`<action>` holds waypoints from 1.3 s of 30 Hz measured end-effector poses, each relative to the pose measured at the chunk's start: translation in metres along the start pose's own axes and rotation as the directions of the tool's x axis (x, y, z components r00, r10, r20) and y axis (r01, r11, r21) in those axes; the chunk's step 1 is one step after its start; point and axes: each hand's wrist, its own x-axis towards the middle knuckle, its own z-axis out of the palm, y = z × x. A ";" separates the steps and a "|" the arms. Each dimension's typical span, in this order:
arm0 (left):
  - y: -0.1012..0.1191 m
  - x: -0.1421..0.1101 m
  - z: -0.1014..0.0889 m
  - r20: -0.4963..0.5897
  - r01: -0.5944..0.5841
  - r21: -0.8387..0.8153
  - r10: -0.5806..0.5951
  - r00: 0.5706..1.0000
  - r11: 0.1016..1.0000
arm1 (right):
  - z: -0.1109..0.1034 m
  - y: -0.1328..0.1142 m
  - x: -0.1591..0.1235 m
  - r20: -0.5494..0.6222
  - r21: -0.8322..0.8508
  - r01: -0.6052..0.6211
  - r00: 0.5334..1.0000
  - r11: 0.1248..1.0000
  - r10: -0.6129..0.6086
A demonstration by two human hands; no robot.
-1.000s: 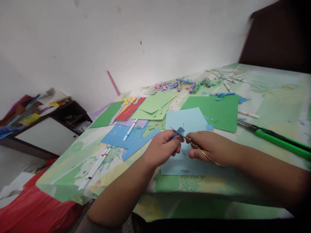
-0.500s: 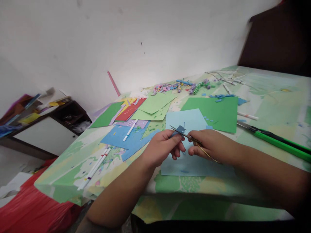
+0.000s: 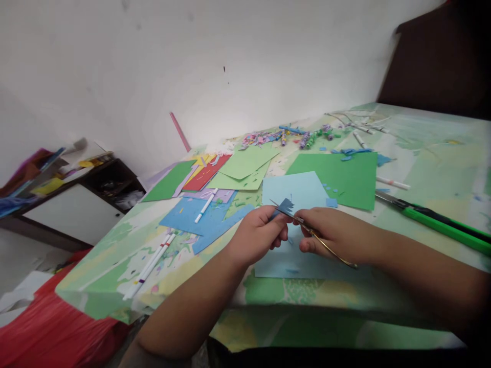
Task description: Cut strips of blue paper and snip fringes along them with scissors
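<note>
Between the thumb and fingers of my left hand (image 3: 261,232) is a small piece of blue paper (image 3: 285,206) with a jagged, fringed edge. My right hand (image 3: 333,230) grips a pair of scissors (image 3: 310,230) with gold-coloured handles. Their blades lie across the blue piece, close to my left fingertips. Both hands are above a light blue sheet (image 3: 295,184) that bears a few small blue scraps. Part of that sheet is hidden by my hands.
A green sheet (image 3: 345,174) and a green box cutter (image 3: 445,225) lie to the right. On the left are blue paper (image 3: 182,214), red paper (image 3: 209,174) and markers (image 3: 153,263). Curled paper pieces (image 3: 303,135) sit at the back by the wall.
The scissor handles have come together and swung slightly down and right. My left fingers have curled in more, and the blue piece has barely moved.
</note>
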 end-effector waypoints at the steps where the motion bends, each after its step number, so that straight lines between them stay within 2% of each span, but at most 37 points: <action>1: 0.000 0.000 0.000 0.005 -0.003 0.014 0.003 1.000 1.000 | 0.000 0.000 0.000 -0.002 -0.009 0.003 1.000 1.000 -0.003; 6: 0.000 -0.001 -0.001 0.050 -0.014 0.026 0.013 0.999 1.000 | 0.001 0.001 0.000 -0.003 -0.051 0.018 1.000 0.999 -0.018; 16: -0.002 -0.002 -0.003 0.102 0.021 -0.105 -0.010 0.995 0.994 | 0.004 0.004 0.002 -0.054 -0.053 0.024 0.998 0.998 -0.027; 19: -0.002 -0.002 -0.003 0.083 0.006 -0.116 0.003 0.997 0.993 | 0.003 0.003 0.002 -0.051 -0.013 0.014 0.999 1.000 -0.015; 25: 0.001 -0.001 -0.001 -0.041 -0.030 -0.048 0.028 0.999 0.998 | 0.000 -0.001 0.001 -0.010 0.042 0.015 1.000 0.999 -0.014; 31: -0.001 -0.001 0.004 0.010 0.025 -0.014 -0.025 1.000 1.000 | 0.001 0.000 0.002 -0.003 0.004 0.023 1.000 1.000 -0.023; 39: -0.004 -0.001 0.000 0.039 -0.009 0.006 0.009 0.999 1.000 | 0.003 -0.001 0.000 -0.005 -0.034 0.027 1.000 0.999 -0.027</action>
